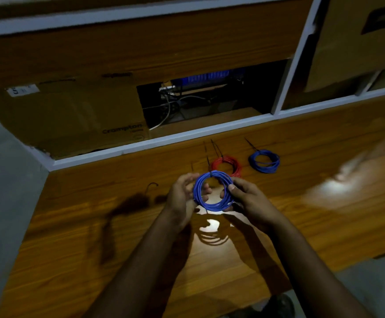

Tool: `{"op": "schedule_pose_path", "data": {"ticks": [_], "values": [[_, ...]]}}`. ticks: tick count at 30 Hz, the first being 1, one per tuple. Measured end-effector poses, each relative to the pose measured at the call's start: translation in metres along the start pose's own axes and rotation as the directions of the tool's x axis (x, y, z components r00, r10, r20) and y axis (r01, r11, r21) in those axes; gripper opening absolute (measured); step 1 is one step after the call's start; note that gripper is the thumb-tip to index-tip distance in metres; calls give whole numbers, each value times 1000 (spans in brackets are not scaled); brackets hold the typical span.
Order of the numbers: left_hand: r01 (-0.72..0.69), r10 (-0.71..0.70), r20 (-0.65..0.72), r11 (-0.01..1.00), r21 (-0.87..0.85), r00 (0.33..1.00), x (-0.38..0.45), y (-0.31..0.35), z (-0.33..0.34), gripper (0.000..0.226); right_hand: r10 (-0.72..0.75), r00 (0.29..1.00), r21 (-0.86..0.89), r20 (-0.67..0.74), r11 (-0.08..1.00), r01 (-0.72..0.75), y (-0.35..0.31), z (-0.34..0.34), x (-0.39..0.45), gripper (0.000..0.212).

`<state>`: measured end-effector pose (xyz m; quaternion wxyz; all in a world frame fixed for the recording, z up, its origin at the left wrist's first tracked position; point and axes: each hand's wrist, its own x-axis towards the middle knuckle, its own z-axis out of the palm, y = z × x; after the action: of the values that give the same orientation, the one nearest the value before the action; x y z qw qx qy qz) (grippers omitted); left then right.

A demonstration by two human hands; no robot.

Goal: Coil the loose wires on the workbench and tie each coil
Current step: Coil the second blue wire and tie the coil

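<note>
both hands gripping blue coil (213, 191), raised

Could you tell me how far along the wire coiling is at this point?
Two tied coils lie on the workbench: a red coil and a blue coil. A third blue coil, tie at its top, is held by the left hand and right hand. No loose wire shows.

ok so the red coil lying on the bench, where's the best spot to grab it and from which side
Probably the near-right arc of the red coil, from above. The coil lies flat on the workbench, so fingers can pinch across the bundled strands through the open centre. Its far-left side carries the black tie, and the held blue coil covers its near-left edge.
</note>
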<state>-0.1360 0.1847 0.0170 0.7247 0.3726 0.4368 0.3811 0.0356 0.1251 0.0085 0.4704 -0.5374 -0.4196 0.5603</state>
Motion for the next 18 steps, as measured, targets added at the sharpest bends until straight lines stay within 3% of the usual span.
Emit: {"op": "schedule_pose_path", "data": {"ticks": [3, 6, 11, 14, 18], "values": [[6, -8, 16, 988, 154, 1000, 16, -18, 42, 29, -11, 998, 19, -56, 1000, 12, -1, -53, 3, 23], [-30, 29, 10, 981, 192, 1000, 36, -39, 92, 31, -2, 994, 69, -111, 998, 9, 1, -113, 8, 19], [-65, 101, -199, 982, 178, 975, 89, -86, 185, 35, 89, 990, 183, -110, 981, -68, 1, -223, 29, 20], [-74, 131, -293, 977, 198, 947, 119, -100, 236, 30, 52, 995, 73, -85, 996, -46, -4, -277, 44, 29], [-91, 184, -373, 963, 254, 909, 147, -113, 281, 33, 61, 978, -83, -200, 993, -79, -10, -326, 64, 25]]}}
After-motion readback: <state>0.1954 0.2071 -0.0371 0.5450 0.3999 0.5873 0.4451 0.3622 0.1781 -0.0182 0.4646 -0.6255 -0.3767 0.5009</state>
